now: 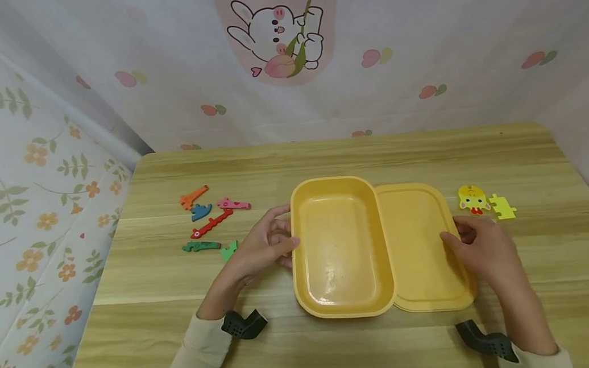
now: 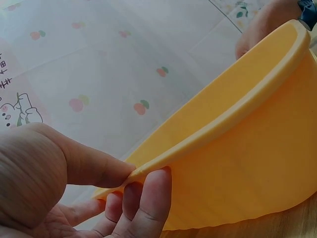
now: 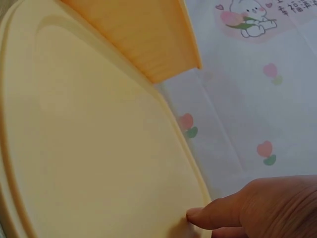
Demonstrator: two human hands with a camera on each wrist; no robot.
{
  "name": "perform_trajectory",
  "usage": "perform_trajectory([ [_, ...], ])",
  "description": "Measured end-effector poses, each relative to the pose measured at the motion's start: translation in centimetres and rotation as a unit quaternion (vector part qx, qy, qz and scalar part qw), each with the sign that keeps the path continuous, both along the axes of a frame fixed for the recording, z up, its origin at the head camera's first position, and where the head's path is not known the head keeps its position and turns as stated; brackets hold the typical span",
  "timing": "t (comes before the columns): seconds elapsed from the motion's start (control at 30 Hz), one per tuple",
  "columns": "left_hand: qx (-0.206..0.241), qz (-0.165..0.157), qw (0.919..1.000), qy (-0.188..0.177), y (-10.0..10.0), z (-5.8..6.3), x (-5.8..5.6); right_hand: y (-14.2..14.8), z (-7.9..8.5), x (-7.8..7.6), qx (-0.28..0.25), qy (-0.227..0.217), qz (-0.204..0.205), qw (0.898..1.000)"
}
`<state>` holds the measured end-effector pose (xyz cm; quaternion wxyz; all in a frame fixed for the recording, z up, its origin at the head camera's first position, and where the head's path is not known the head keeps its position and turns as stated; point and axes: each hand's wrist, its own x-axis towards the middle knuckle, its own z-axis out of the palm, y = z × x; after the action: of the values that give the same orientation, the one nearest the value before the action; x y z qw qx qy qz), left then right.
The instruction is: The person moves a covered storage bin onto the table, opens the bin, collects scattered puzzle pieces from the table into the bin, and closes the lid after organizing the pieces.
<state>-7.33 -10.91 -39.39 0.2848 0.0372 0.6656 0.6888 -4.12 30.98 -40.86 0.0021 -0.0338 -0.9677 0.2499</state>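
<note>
A yellow plastic box with nothing inside stands on the table in the head view. My left hand pinches its left rim, thumb over the edge and fingers against the outer wall, as the left wrist view shows up close on the box wall. To the right lies a matching yellow lid, its left edge overlapped by the box. My right hand pinches the lid's right edge, the thumb on top and the fingers underneath, mostly hidden. In the right wrist view the thumb rests on the lid.
Several flat coloured pieces lie left of the box, among them a red piece, an orange piece and a green piece. Beyond the right hand are a yellow animal-face piece and a yellow puzzle piece. A patterned curtain hangs behind the table.
</note>
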Motion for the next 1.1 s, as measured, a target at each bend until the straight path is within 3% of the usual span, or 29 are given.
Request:
perform_trajectory([
  [0.4, 0.002, -0.001, 1.0, 0.002, -0.1, 0.0, 0.0, -0.1, 0.0, 0.0, -0.001, 0.003, -0.004, 1.0],
  [0.73, -0.002, 0.0, 1.0, -0.002, 0.0, 0.1, 0.0, -1.2, 0.9, 0.0, -0.026, 0.052, -0.028, 0.998],
  [0.97, -0.002, 0.002, 1.0, -0.004, -0.1, 0.1, 0.0, -3.1, 1.5, -0.7, -0.073, 0.111, -0.007, 0.991],
  [1.1, 0.002, -0.002, 1.0, -0.006, 0.0, 0.0, 0.0, -4.0, 1.8, -1.0, -0.098, 0.104, 0.003, 0.99],
])
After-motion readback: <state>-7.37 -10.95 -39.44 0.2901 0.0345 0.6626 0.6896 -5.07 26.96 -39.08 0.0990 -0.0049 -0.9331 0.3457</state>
